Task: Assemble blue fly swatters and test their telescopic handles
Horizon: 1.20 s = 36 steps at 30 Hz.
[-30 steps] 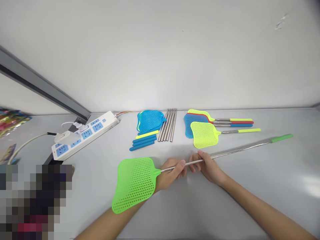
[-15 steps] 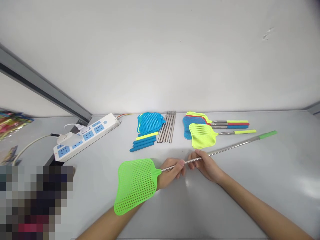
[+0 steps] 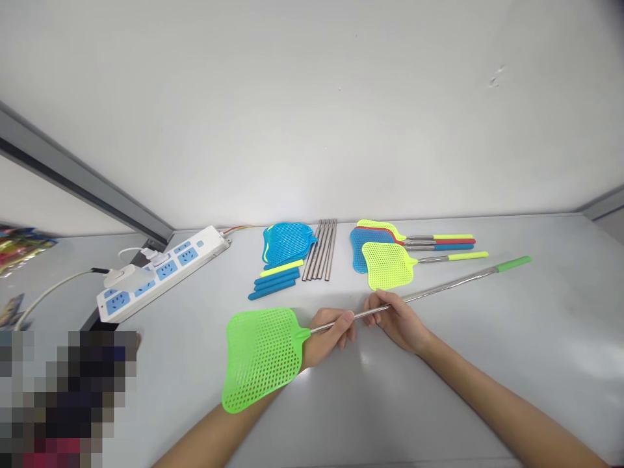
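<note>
A bright green perforated plastic fly swatter (image 3: pixel 263 357) with a silver metal rod (image 3: pixel 448 286) and a green handle (image 3: pixel 514 264) lies across both hands, over the grey desk (image 3: pixel 390 409). The left hand (image 3: pixel 330 335) is closed round the rod beside the swatter's neck; the right hand (image 3: pixel 397 322) pinches it farther along. Against a second ago, the rod spans less of the view and the handle sits closer to the right hand; both grips remain. The long axis slants, its mesh end left of the left hand and toward the person, its handle beyond the right hand and away. Past the right hand lie yellow, blue and red swatters (image 3: pixel 387 266); past the left, blue mesh heads (image 3: pixel 290 242), blue and yellow grips (image 3: pixel 273 285) and silver rods (image 3: pixel 320 252). A white power strip (image 3: pixel 163 276) lies well left of the left hand.
</note>
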Each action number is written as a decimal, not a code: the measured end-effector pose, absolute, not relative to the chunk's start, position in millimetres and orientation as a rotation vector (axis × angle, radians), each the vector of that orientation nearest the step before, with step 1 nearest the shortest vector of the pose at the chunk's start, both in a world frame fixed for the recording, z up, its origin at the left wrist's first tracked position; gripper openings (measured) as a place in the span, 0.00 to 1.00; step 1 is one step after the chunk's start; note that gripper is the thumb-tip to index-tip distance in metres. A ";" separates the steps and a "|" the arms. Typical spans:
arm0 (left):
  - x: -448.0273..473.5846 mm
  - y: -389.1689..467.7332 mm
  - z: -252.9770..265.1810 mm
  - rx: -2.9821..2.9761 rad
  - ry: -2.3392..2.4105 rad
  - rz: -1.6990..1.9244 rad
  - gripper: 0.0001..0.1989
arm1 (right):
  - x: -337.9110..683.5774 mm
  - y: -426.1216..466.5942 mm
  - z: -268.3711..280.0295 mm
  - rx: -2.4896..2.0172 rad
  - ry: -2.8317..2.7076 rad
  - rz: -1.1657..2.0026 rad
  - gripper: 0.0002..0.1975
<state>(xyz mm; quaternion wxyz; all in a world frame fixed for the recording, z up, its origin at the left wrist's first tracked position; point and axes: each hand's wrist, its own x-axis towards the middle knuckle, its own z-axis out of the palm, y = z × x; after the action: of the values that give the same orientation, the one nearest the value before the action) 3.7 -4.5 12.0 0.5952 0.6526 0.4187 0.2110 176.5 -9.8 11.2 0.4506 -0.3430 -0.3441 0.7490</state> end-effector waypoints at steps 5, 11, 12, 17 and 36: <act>3.7 -3.1 11.9 1.419 0.931 0.494 0.24 | 180.5 -9.8 12.3 -0.744 -0.791 1.853 0.25; 3.7 -1.6 17.2 1.291 0.862 0.566 0.21 | 178.6 -7.6 13.2 -0.824 -0.732 1.877 0.23; 3.5 -1.9 17.7 1.292 0.861 0.571 0.21 | 177.7 -7.6 13.1 -0.842 -0.741 1.880 0.23; 1.5 -5.2 13.6 1.360 0.840 0.546 0.23 | 175.6 -9.5 9.9 -0.848 -0.801 1.854 0.24; -4.4 -7.9 21.5 1.441 0.831 0.438 0.23 | 175.1 -13.9 2.2 -0.744 -1.007 1.891 0.25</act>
<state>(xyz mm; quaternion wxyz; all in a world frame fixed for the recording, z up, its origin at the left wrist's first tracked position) -4.4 -7.9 21.5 0.6525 0.6348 0.3661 0.1931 175.1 -13.9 2.2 0.4230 -0.2974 -0.4022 0.7556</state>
